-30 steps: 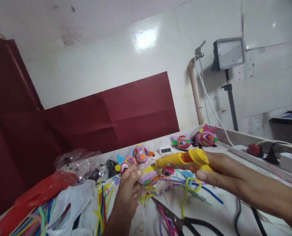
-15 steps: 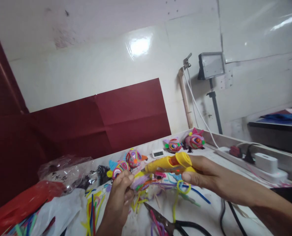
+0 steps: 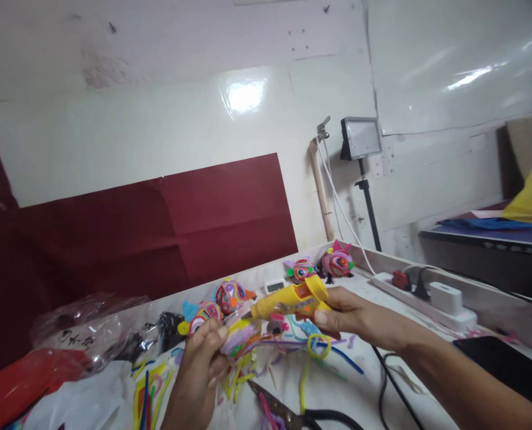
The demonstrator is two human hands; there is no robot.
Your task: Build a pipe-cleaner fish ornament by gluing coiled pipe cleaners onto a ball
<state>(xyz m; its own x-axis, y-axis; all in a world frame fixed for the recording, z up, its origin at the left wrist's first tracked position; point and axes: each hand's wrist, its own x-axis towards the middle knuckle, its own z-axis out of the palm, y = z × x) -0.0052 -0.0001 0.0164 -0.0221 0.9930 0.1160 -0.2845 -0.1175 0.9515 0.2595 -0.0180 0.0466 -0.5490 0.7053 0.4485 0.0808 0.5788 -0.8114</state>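
Observation:
My right hand (image 3: pixel 346 312) is wrapped round a yellow glue gun (image 3: pixel 286 300), its nozzle pointing left. Between the closed fingers of my left hand (image 3: pixel 203 355) is a craft piece (image 3: pixel 243 337) covered with pipe cleaners in purple, yellow, orange and green; the fingers hide part of it. The nozzle tip is close to the top of this piece, though I cannot tell whether it touches. Below lie scissors (image 3: pixel 288 412) with black handles, among loose pipe cleaners (image 3: pixel 152 394). A yellow pipe cleaner (image 3: pixel 305 382) with a looped end lies under the glue gun.
Finished-looking colourful craft animals (image 3: pixel 338 261) stand along the table's back edge, near a small white digital display (image 3: pixel 275 286). At right are a power strip (image 3: pixel 427 298) and a black phone-like slab (image 3: pixel 508 370). Clear plastic bags (image 3: pixel 91 334) and a red bag (image 3: pixel 28 376) lie left.
The view has swung slightly right, so everything sits further left. Both hands keep their holds, and the glue gun's nozzle stays close to the craft piece.

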